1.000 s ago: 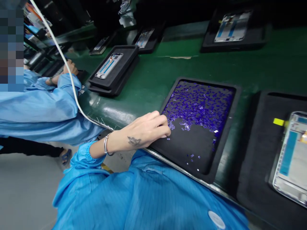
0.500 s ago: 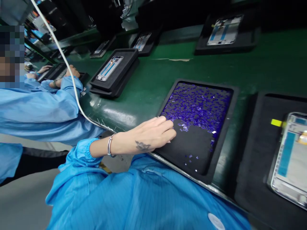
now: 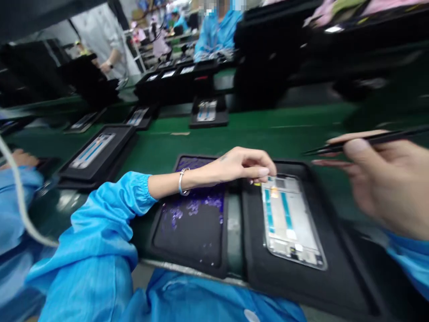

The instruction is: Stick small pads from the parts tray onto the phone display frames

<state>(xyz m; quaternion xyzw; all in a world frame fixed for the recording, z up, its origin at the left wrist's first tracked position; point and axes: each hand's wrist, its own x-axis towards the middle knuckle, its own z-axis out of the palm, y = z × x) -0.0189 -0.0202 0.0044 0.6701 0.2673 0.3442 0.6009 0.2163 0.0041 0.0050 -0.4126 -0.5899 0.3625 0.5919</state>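
Note:
My left hand (image 3: 248,164) is pinched just above the top left corner of a phone frame (image 3: 300,228). A yellow tab (image 3: 257,184) peeks out under its fingertips; whether they grip it I cannot tell. The silvery frame, with blue strips, lies in a black tray (image 3: 258,250). To the right, my right hand (image 3: 378,179) holds dark tweezers (image 3: 348,144), their tips pointing left over the tray's far edge. Beneath my left forearm sits another black tray (image 3: 187,255) with many small purple-edged pieces (image 3: 192,206) scattered in it.
Stacked trays (image 3: 100,154) with a phone frame stand at the left. Farther back, another tray (image 3: 208,121) holds a similar frame. A white cable (image 3: 20,197) hangs at the left, near a co-worker's hand (image 3: 23,158). The green bench (image 3: 161,145) ends at a metal front edge.
The view has swung right. My left hand has moved from the tray of small pieces to the phone frame's top corner. My right hand with the tweezers has come into view.

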